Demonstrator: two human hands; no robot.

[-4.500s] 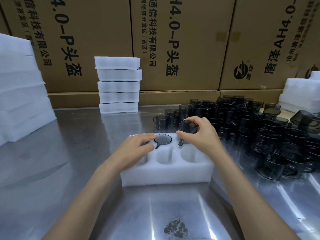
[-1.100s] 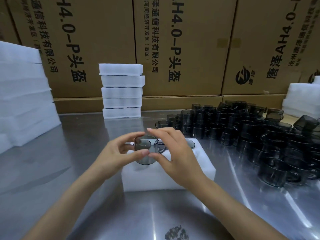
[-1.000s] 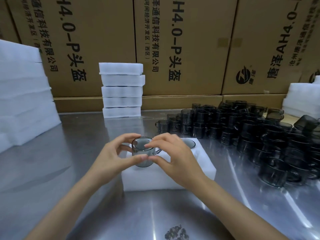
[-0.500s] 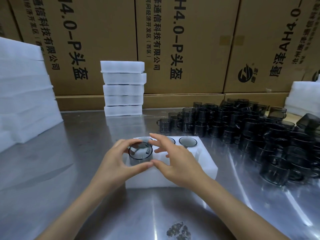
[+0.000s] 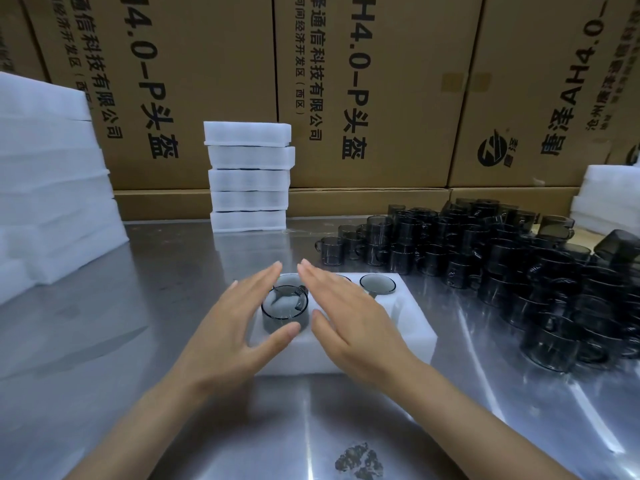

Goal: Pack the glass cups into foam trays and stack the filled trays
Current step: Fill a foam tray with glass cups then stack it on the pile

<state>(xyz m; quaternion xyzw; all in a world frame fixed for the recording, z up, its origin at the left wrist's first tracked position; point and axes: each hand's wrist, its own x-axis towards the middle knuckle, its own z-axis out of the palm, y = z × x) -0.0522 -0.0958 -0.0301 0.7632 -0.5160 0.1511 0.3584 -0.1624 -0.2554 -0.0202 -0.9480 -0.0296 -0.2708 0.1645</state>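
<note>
A white foam tray point(image 5: 412, 336) lies on the steel table in front of me. A smoky glass cup point(image 5: 284, 312) stands partly sunk in its near-left pocket, rim above the foam. Cups also sit in the tray's far row, the right one point(image 5: 377, 284) plainly visible. My left hand point(image 5: 239, 327) is spread beside the near cup, thumb close to its lower side. My right hand point(image 5: 349, 320) hovers flat over the tray's middle with straight fingers, holding nothing.
A large heap of loose dark glass cups point(image 5: 512, 268) fills the table's right side. A stack of foam trays point(image 5: 249, 176) stands at the back. More foam sits at far left point(image 5: 52, 188) and far right point(image 5: 606, 199). Cardboard boxes point(image 5: 363, 88) wall the rear.
Both hands lowered the cup into the tray's near-left pocket, then let go and spread their fingers. Earlier the far-row cups were being set in.
</note>
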